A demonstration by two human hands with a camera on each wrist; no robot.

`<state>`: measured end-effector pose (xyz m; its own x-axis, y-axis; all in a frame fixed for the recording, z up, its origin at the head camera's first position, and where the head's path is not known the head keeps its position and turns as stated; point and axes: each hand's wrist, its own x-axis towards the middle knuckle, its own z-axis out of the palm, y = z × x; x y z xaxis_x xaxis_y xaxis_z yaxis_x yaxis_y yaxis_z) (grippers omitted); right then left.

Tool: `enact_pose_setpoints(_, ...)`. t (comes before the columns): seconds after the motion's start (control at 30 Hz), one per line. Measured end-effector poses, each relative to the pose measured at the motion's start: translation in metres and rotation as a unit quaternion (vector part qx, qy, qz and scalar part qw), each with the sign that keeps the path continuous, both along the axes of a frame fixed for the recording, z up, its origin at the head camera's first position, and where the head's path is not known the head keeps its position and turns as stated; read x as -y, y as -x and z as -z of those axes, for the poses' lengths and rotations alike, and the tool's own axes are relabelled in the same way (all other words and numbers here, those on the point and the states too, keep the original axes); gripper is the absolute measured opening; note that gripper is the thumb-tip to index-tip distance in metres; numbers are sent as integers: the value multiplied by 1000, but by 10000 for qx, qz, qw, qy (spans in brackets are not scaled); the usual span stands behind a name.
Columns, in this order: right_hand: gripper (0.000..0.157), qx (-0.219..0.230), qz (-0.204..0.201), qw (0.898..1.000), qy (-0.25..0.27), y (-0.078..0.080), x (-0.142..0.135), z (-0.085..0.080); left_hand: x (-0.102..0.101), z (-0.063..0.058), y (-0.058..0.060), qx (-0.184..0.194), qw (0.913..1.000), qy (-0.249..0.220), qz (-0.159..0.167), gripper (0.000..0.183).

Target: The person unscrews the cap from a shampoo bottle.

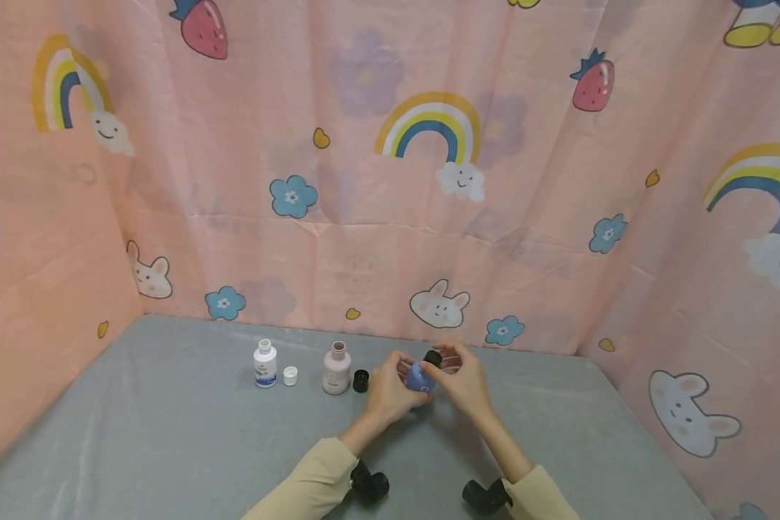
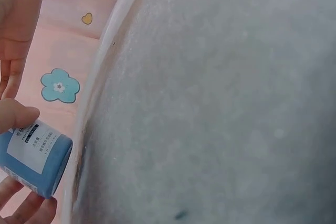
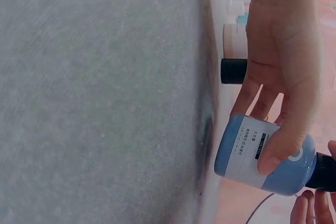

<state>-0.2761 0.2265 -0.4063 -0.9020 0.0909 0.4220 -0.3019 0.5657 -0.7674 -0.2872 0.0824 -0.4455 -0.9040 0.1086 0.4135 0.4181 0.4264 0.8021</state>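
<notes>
My left hand (image 1: 388,390) grips a small blue bottle (image 1: 419,377) around its body, thumb on one side and fingers on the other. The bottle is tilted, its neck end toward the right hand. A white label (image 3: 252,142) with dark print shows in the right wrist view. On the neck sits a black cap (image 1: 432,357), which my right hand (image 1: 464,379) pinches between thumb and fingers. Seen from the left wrist, the blue bottle (image 2: 55,166) shows its base end, with the cap out of frame.
Left of the hands stands an uncapped pale pink bottle (image 1: 336,368), a black cap (image 1: 360,380) beside it. Farther left, an uncapped white bottle (image 1: 265,363) stands next to a white cap (image 1: 290,375). A patterned pink curtain (image 1: 364,253) hangs behind the grey table (image 1: 169,433).
</notes>
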Motion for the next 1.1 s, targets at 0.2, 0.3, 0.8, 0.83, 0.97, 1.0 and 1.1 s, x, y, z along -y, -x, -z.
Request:
enact_pose_setpoints(0.2,37,-65,32,10000,57,-1,1,-3,-1,-3,0,-187,9996,155,-145,50)
enact_pose_setpoints(0.3,37,-56,43,9999,85,-1,1,-4,-2,-4,0,-282,9991,251,-205,51)
enact_pose_setpoints(0.8,37,456,255,9983,271,-2,-1,-8,-3,-9,-4,-501,9976,348,-326,51)
enact_pose_setpoints(0.83,37,505,270,9979,301,-2,-1,-9,-3,-9,-4,-511,9976,348,-326,51)
enact_pose_setpoints(0.97,35,616,328,9966,438,-3,0,-10,-2,-9,-5,-510,9978,331,-253,49)
enact_pose_setpoints(1.0,35,626,348,9964,456,-3,0,-10,-2,-9,-4,-514,9979,325,-206,49)
enact_pose_setpoints(1.1,32,584,386,9963,503,-3,-1,-10,0,-8,-3,-502,9982,335,-59,48)
